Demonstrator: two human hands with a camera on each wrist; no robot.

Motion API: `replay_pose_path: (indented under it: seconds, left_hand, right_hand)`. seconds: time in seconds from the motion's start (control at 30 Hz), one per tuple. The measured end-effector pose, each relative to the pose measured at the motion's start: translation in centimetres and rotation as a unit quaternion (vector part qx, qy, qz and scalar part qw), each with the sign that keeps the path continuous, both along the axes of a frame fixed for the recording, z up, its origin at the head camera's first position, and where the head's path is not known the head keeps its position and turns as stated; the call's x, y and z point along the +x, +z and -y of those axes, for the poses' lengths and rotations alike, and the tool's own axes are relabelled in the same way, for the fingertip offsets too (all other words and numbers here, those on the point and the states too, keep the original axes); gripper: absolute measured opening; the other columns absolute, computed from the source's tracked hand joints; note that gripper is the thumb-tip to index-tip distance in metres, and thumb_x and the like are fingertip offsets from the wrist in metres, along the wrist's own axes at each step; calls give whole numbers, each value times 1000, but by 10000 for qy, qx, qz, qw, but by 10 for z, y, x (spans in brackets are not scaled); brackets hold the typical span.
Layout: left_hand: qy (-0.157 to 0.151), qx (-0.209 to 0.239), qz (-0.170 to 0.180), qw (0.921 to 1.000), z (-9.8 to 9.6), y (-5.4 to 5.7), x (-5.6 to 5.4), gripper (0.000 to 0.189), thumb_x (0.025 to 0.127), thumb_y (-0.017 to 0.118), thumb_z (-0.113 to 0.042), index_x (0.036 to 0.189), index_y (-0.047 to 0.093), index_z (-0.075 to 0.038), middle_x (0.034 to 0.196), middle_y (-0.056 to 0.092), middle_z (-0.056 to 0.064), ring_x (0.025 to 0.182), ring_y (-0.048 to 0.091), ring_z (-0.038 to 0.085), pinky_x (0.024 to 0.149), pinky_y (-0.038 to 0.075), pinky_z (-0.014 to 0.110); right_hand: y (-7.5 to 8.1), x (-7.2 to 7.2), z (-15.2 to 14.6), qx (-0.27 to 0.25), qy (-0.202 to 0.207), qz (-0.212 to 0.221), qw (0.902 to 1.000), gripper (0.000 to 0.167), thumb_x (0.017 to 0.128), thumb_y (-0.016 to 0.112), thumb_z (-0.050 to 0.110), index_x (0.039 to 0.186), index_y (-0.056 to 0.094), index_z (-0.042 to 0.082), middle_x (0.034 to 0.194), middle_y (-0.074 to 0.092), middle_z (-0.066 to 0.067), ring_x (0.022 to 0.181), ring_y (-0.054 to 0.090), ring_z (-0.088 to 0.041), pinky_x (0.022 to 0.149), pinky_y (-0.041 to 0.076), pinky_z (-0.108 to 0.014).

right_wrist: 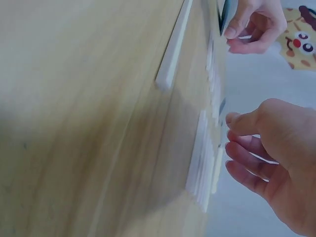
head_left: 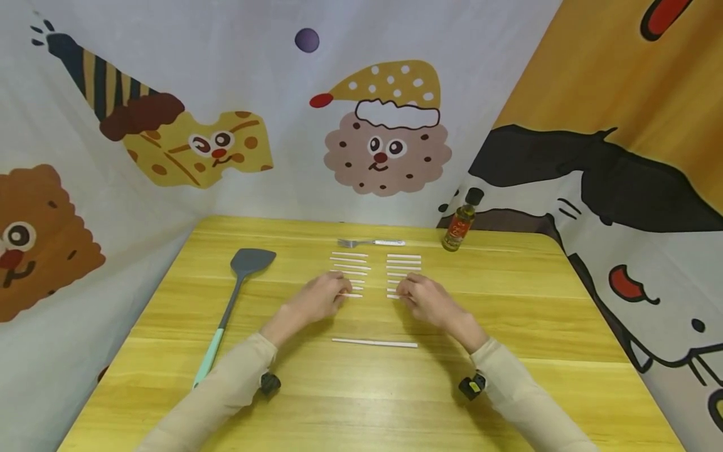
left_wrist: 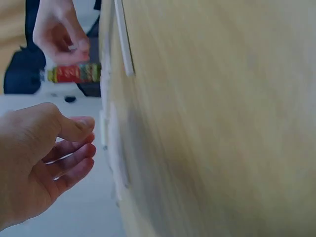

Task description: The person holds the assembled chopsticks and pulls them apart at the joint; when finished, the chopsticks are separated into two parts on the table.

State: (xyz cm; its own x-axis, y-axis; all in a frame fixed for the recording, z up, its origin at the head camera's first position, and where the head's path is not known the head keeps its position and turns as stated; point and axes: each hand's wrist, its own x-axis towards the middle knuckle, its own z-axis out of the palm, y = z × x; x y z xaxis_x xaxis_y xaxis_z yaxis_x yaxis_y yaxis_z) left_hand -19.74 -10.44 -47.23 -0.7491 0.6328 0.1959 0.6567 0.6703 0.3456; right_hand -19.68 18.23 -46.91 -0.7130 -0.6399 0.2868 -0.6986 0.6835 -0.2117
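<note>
Two columns of short white sticks lie in rows on the table, a left column (head_left: 353,267) and a right column (head_left: 403,262). My left hand (head_left: 321,296) hovers over the near left sticks, its fingers loosely bent and nothing between them. Over the near end of the right column is my right hand (head_left: 427,299), also loosely bent and holding nothing in the right wrist view. A single longer white stick (head_left: 375,343), resembling a chopstick, lies crosswise in front of both columns. The hands cover parts of several short sticks.
Behind the columns lies a fork (head_left: 371,243) with a pale handle. An oil bottle (head_left: 460,225) with a dark cap stands at the back right. To the left lies a grey spatula (head_left: 238,276) with a mint handle. A printed curtain (head_left: 294,201) hangs behind the wooden table (head_left: 361,402).
</note>
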Motion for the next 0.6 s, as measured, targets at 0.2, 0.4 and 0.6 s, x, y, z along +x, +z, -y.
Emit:
replay_pose_path:
  seconds: [0.2, 0.4, 0.6]
  left_hand:
    - [-281, -342, -134, 9989, -7, 11, 23, 17, 93, 71, -7, 109, 73, -7, 112, 70, 8, 100, 70, 22, 84, 60, 29]
    - [-499, -229, 113, 9984, -11, 12, 43, 13, 93, 71, -7, 106, 73, -7, 108, 70, 6, 86, 67, 14, 72, 57, 21]
    - [-703, -111, 569, 9958, -15, 10, 55, 13, 94, 68, -6, 106, 73, -5, 104, 69, 5, 84, 63, 10, 73, 54, 14]
  right_hand:
    - [10, 15, 8, 23, 278, 120, 9995, 10, 89, 75, 3, 98, 73, 5, 95, 70, -4, 85, 69, -16, 72, 60, -28]
    - [11, 33, 13, -15, 439, 556, 9975, 11, 90, 75, 4, 100, 72, 5, 95, 69, -3, 85, 68, -14, 72, 59, -25]
    - [3, 48, 17, -29, 574, 1209, 9910, 11, 90, 76, 8, 100, 71, 9, 95, 70, -1, 84, 67, -11, 73, 58, -21]
